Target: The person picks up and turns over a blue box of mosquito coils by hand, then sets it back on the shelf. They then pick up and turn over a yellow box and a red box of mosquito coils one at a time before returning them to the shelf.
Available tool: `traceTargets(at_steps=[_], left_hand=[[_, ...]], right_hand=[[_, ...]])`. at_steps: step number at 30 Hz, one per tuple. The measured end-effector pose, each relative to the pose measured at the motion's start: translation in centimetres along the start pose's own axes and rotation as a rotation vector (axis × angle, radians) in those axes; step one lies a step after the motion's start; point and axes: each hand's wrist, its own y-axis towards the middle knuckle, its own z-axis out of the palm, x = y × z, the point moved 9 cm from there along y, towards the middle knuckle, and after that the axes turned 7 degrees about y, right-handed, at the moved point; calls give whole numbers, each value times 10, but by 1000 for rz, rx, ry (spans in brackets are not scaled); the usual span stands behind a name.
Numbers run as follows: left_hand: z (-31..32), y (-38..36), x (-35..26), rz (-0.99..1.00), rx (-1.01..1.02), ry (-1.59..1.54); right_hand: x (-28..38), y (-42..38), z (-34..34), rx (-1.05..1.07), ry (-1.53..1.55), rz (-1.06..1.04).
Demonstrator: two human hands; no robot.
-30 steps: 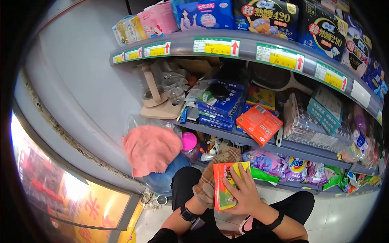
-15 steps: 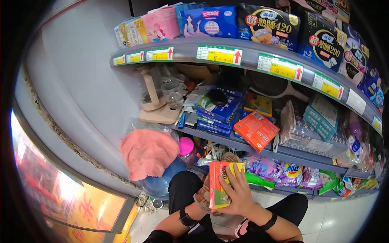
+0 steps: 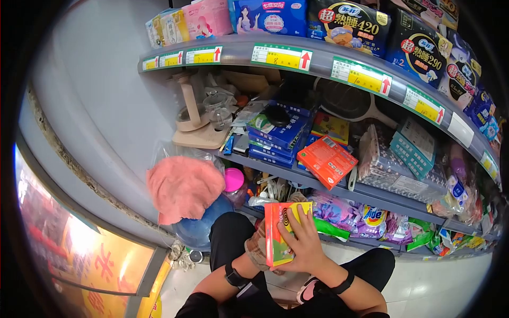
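Observation:
A red, yellow and green cardboard box [image 3: 275, 238] with a black spiral printed on it stands nearly upright above my lap. Over its front face and right edge lie the fingers of my right hand [image 3: 303, 241], gripping it from the right. My left hand [image 3: 256, 250] supports it from the left and behind, with brown checked fabric around the hand; its fingers are hidden by the box. Each wrist wears a black band, the left one with a watch face.
Ahead, a shelf [image 3: 323, 177] holds a red box [image 3: 327, 161], stacked blue boxes [image 3: 275, 132], a pan [image 3: 347, 99] and a beige stand [image 3: 199, 137]. Detergent bags [image 3: 371, 220] line the bottom shelf. At left, a pink cloth [image 3: 183, 188] lies over a blue container [image 3: 199, 228].
The view has shifted slightly, so the shelves sit a little higher and further left. My hands and the box have moved slightly left and up in view, the grip much the same.

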Motion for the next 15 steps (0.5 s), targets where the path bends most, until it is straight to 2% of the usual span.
traceTargets(at_steps=[3, 7, 11, 13, 15], left_hand=[[-13, -2, 15, 23, 17, 86], [-22, -11, 18, 68, -12, 433], [-23, -23, 2, 43, -99, 1248], [32, -20, -22, 289, 25, 2134], [18, -23, -24, 238, -35, 2096]], right_hand=[[-5, 5, -5, 54, -28, -3], [-22, 4, -12, 44, -61, 43], [-37, 2, -16, 47, -47, 84], [-48, -4, -12, 46, -13, 107], [-55, -8, -11, 47, 24, 108]])
